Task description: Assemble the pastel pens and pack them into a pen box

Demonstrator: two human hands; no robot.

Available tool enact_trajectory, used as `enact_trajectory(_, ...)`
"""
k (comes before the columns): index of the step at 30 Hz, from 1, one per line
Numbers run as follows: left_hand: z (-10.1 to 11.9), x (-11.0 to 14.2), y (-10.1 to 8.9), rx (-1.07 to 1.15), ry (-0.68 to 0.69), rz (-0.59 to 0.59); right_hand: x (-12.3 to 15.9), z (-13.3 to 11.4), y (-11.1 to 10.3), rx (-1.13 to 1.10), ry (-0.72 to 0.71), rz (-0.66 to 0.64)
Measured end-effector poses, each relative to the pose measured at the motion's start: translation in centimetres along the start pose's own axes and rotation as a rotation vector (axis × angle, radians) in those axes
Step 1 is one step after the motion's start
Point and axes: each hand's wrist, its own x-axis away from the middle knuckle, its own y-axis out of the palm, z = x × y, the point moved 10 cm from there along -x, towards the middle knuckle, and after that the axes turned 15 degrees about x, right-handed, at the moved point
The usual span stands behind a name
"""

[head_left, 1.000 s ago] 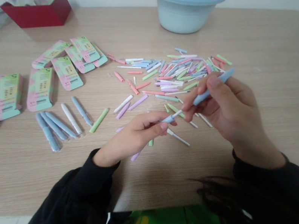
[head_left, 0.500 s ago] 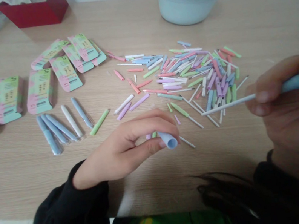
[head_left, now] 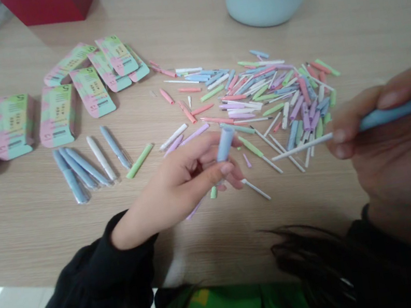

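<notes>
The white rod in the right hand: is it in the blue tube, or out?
Out: the rod and the tube are apart, with a gap between them.

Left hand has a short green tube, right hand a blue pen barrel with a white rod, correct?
The colour is wrong: the head view shows the left hand holding a light blue short tube. The right hand does hold the blue pen barrel with the white rod.

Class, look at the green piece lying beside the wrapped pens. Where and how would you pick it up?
Probably pinch the green piece just past its middle, towards the far end, coming from above: it is slim, straight and flat on the table, with a wrapped blue pen crowding its near end.
</notes>
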Motion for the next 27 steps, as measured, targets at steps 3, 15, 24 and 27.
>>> enact_trajectory(3, -0.7, -0.2, -0.6, 0.152, 0.000, 0.040, 0.1, 0.7, 0.5, -0.029, 0.026, -0.010)
enact_trajectory(15, 0.2, 0.5, -1.1, -0.025, 0.136, -0.005, 0.6, 1.9, 2.1, 0.028, 0.103, -0.113)
enact_trajectory(24, 0.5, 0.9, -0.1, -0.213, 0.182, -0.113, 0.8, 2.1, 2.0, 0.099, 0.103, -0.116)
enact_trajectory(27, 0.4, 0.9, 0.1, -0.233, 0.173, -0.122, 0.7, 2.1, 2.0, 0.109, 0.099, -0.114)
